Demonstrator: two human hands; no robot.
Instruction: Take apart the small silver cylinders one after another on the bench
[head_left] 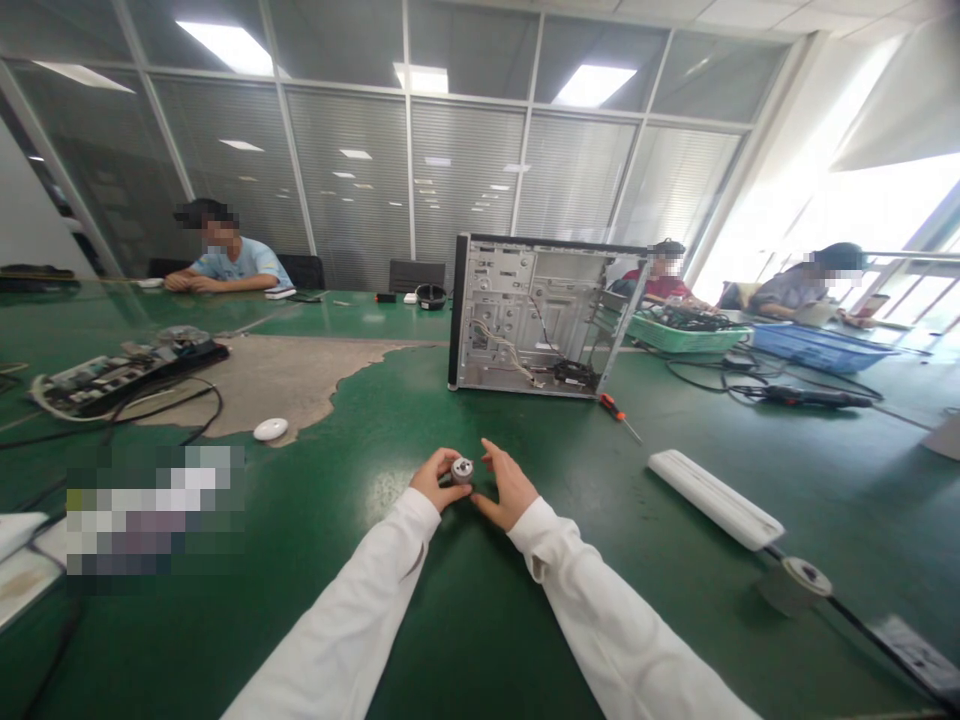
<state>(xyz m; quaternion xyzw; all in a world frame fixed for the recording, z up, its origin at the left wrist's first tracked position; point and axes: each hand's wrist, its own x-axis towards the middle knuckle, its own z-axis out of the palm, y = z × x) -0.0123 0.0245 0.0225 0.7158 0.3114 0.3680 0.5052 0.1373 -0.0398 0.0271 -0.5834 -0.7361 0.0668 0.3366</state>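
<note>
My left hand (438,482) is closed around a small motor-like metal cylinder (462,471), thumb in front and fingers behind. The cylinder stands upright, and dark details show on its top face. Just to its right is my right hand (508,486), fingers stretched and thumb apart, with nothing in it. Its thumb comes near the cylinder; whether it touches I cannot tell. Beyond both hands stands an opened computer case (536,320), its bare metal inside and loose wires facing me. An orange-and-black screwdriver (613,406) lies by the case's lower right corner.
On the right of the green table (600,620) lie a white power strip (716,498), a grey roll (796,587), a green basket (688,337) and a blue basket (825,347). Leftward are a circuit assembly (135,370) with cables and a white disc (271,430). Several people sit around the table.
</note>
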